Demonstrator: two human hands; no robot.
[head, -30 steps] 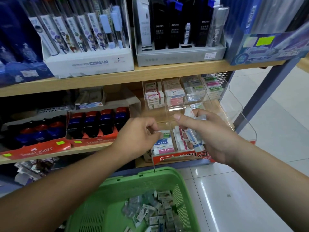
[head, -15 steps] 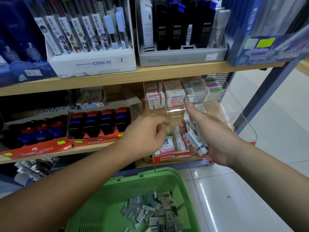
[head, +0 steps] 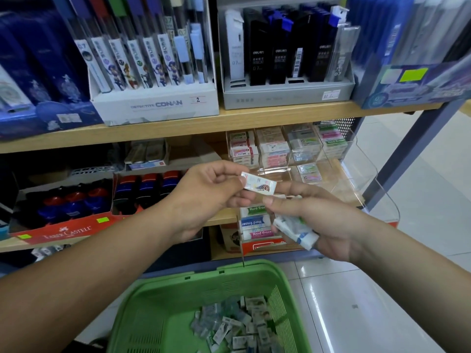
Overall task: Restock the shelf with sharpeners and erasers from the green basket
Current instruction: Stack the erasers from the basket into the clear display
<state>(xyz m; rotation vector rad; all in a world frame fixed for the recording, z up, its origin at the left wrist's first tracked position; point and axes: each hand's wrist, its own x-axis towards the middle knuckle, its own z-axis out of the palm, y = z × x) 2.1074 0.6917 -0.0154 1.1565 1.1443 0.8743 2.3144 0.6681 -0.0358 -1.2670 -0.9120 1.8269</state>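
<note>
My left hand (head: 204, 194) pinches a small white wrapped eraser (head: 258, 186) in front of the lower shelf. Just right of it, my right hand (head: 323, 220) grips a bunch of several wrapped erasers (head: 295, 229), with its thumb close under the single eraser. Below the hands stands the green basket (head: 178, 301), and a pile of wrapped erasers (head: 239, 327) lies in its right half. Behind the hands, clear acrylic compartments (head: 288, 149) on the shelf hold stacked erasers, and a red tray of "Hard Eraser" packs (head: 254, 222) sits at the shelf's front.
Red Faber-Castell trays of blue-and-red sharpeners (head: 76, 202) fill the lower shelf at left. The upper wooden shelf (head: 229, 121) carries pencil-lead display boxes. A grey metal post (head: 407, 149) and shiny white floor tiles (head: 382, 301) lie to the right.
My left hand has drawn back from the eraser compartment and now pinches one white eraser. My right hand has lowered slightly with its bunch.
</note>
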